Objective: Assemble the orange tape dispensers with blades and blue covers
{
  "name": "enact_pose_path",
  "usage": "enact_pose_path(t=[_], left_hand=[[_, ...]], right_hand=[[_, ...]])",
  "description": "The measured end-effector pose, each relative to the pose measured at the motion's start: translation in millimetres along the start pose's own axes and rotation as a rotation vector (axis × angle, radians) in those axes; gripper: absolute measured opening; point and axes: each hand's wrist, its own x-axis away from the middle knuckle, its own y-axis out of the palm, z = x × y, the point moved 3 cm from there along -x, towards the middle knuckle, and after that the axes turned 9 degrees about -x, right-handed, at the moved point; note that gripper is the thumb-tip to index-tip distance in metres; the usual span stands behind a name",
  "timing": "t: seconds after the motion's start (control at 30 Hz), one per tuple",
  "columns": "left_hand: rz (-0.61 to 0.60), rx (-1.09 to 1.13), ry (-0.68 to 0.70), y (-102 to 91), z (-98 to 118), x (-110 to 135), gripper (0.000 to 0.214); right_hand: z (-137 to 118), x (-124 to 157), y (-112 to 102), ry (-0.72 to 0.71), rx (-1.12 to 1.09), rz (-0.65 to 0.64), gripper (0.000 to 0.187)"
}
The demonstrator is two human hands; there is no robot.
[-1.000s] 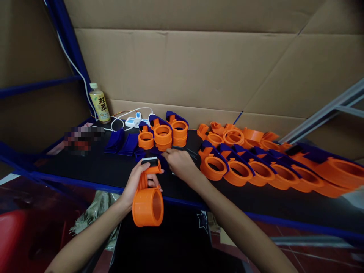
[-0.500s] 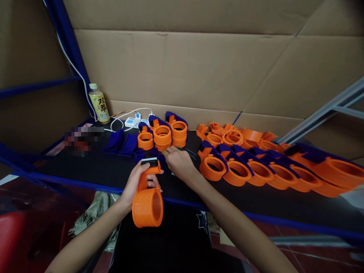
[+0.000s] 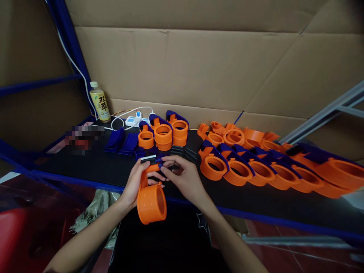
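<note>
L hand (image 3: 136, 182) is wrapped tight round the neck of the orange tape holder (image 3: 151, 203), w/ its big ring hanging below the hand, by the table (image 3: 85, 167) edge. R hand (image 3: 186, 178) is right beside it, thumb & finger pinched on a small blue piece (image 3: 159, 163) at the holder's top. Just past the fingers: stacked holders (image 3: 163, 134). Off to the R of R hand: long row of holders (image 3: 256, 170). Far L of L hand: bottle (image 3: 99, 102), cap on, yellow drink inside

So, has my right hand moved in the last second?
Yes. The right hand pulled back from the stacked orange rings toward the near table edge, meeting the orange dispenser in the left hand.
</note>
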Motion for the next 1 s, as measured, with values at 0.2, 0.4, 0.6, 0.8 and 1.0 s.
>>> enact_pose_path(t=[0.2, 0.4, 0.6, 0.8, 1.0], left_hand=[[-0.032, -0.033, -0.001, 0.8, 1, 0, 0.033], [-0.049, -0.072, -0.063, 0.4, -2, 0, 0.033], [-0.098, -0.061, -0.05, 5.2, 4, 9, 0.028], [-0.109, -0.136, -0.024, 6.2, 3, 6, 0.03], [-0.122, -0.193, 0.006, 8.6, 0, 6, 0.033]], right_hand=[[-2, -5, -4, 0.02, -0.045, -0.176, 0.038], [0, -3, -13, 0.005, 0.092, -0.231, 0.042], [-4, 2, -14, -0.226, 0.238, -0.213, 0.032], [-7, 2, -16, -0.311, 0.261, -0.254, 0.03], [-13, 3, -18, -0.352, 0.332, -0.288, 0.029]])
